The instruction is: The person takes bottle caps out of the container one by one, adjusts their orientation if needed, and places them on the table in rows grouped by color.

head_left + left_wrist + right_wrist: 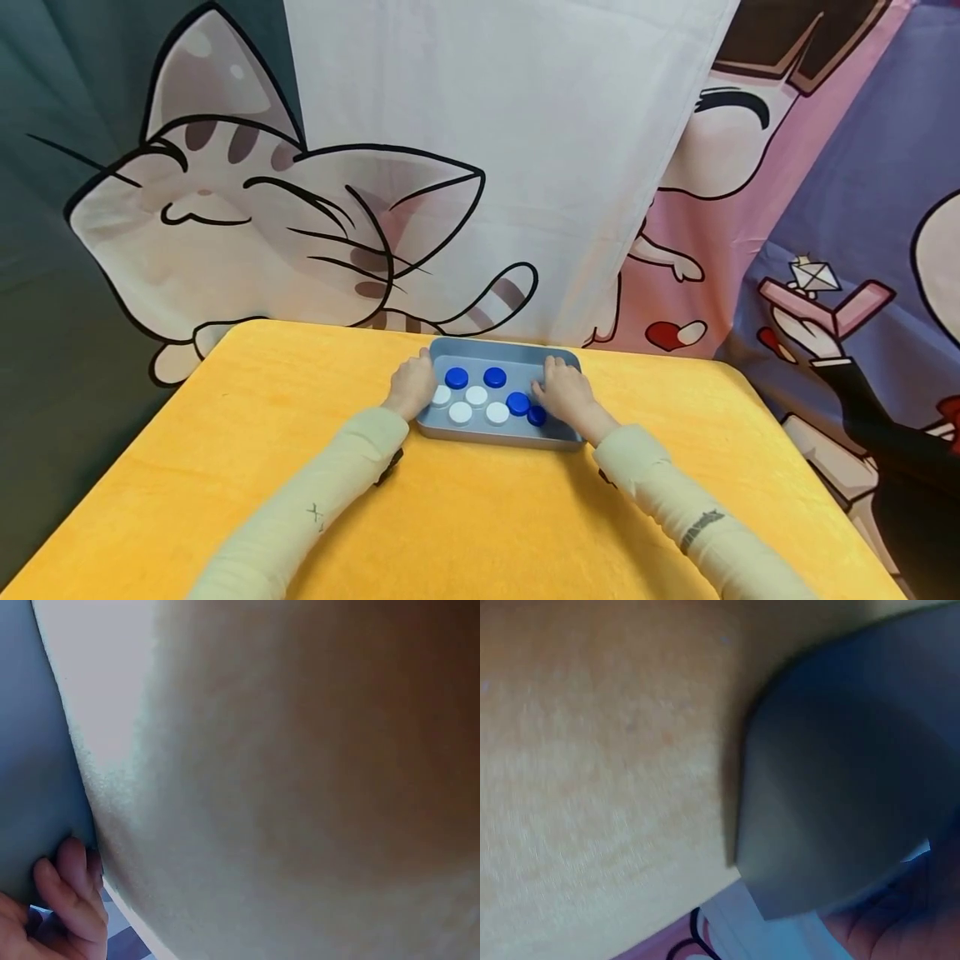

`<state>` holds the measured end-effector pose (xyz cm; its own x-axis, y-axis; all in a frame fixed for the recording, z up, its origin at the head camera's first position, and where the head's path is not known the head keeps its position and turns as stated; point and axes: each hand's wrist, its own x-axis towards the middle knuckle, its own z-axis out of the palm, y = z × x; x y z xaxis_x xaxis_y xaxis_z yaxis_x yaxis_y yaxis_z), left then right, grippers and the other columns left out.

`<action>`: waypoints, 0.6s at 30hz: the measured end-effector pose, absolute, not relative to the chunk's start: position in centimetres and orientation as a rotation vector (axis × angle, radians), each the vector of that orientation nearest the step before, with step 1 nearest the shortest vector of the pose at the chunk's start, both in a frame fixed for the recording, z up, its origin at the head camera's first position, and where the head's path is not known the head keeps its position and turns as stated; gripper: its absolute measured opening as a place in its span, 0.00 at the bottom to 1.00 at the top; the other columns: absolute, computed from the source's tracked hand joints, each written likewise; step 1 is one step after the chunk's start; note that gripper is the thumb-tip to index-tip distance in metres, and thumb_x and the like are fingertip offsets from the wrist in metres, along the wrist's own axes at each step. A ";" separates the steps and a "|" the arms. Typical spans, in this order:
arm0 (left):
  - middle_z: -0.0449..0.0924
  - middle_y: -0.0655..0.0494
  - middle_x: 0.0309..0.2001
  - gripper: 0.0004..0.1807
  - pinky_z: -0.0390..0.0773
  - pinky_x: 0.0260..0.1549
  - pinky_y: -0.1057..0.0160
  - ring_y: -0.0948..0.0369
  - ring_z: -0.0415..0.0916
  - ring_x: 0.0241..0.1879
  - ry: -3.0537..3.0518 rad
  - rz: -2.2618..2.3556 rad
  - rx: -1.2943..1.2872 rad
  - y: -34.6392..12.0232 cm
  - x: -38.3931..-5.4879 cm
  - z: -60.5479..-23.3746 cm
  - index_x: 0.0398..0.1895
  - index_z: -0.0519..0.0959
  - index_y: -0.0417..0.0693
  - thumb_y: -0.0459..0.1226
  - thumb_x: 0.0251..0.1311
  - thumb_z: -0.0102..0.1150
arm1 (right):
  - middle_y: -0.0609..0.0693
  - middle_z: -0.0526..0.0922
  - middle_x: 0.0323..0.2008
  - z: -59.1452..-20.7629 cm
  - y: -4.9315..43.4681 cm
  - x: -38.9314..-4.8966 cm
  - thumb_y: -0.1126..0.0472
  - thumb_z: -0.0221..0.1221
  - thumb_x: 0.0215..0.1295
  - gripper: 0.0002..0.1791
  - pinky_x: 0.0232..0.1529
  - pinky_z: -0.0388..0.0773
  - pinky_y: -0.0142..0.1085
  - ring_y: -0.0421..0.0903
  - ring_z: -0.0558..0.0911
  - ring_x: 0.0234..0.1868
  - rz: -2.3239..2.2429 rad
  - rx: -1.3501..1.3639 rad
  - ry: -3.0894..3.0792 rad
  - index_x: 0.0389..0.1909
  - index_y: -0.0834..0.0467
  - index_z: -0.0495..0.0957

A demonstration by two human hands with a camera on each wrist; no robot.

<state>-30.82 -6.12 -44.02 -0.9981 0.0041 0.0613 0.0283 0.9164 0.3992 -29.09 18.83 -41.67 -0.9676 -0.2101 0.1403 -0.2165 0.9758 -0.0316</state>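
A shallow grey-blue tray [487,439] sits on the table in the head view. Inside lie several white discs [476,396] and several blue discs [494,377]. My left hand [412,386] grips the tray's left side, and its curled fingers [67,889] lie against the tray wall [30,750] in the left wrist view. Over the right part of the tray is my right hand [566,390], close beside a small dark blue disc [536,416]. Its palm side is hidden, and I cannot tell whether it holds something. The right wrist view shows the tray's outer corner [817,795] with part of the hand [900,926] beyond it.
A yellow cloth [480,525] covers the table under the tray. Behind the table's far edge hangs a curtain [525,167] printed with a cartoon cat and figures. Pale sleeves [300,508] cover both forearms.
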 end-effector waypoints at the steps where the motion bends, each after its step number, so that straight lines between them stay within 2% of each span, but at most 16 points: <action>1: 0.82 0.34 0.40 0.22 0.83 0.37 0.49 0.45 0.83 0.38 -3.019 -0.634 -0.022 -6.1 -30.8 -44.1 0.62 0.65 0.30 0.32 0.67 0.46 | 0.62 0.76 0.33 -41.9 18.9 -29.2 0.51 0.58 0.65 0.22 0.35 0.81 0.50 0.57 0.81 0.32 0.078 0.294 -3.018 0.39 0.69 0.71; 8: 0.82 0.34 0.40 0.23 0.83 0.38 0.49 0.45 0.83 0.37 -3.024 -0.639 -0.012 -6.0 -30.9 -44.3 0.63 0.64 0.30 0.32 0.67 0.46 | 0.62 0.74 0.36 -43.2 19.0 -29.5 0.50 0.57 0.66 0.24 0.41 0.82 0.48 0.54 0.79 0.33 0.125 0.208 -3.117 0.44 0.70 0.69; 13: 0.82 0.35 0.40 0.22 0.83 0.38 0.48 0.45 0.83 0.38 -3.023 -0.644 -0.005 -6.0 -31.0 -44.4 0.62 0.64 0.30 0.32 0.67 0.47 | 0.61 0.73 0.36 -43.9 19.0 -29.5 0.51 0.58 0.66 0.23 0.43 0.81 0.47 0.55 0.79 0.35 0.112 0.228 -3.079 0.42 0.71 0.70; 18: 0.82 0.34 0.41 0.22 0.83 0.39 0.48 0.45 0.83 0.38 -3.018 -0.649 0.001 -6.0 -31.0 -44.4 0.63 0.64 0.31 0.32 0.68 0.46 | 0.62 0.73 0.33 -44.3 18.7 -29.2 0.53 0.58 0.66 0.22 0.41 0.82 0.47 0.54 0.77 0.34 0.063 0.258 -3.013 0.39 0.72 0.72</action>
<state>-30.98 -6.00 -44.42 -0.9985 -0.0122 0.0529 0.0107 0.9117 0.4108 -29.18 18.70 -44.32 -0.9786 -0.1672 0.1199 -0.1721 0.9846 -0.0316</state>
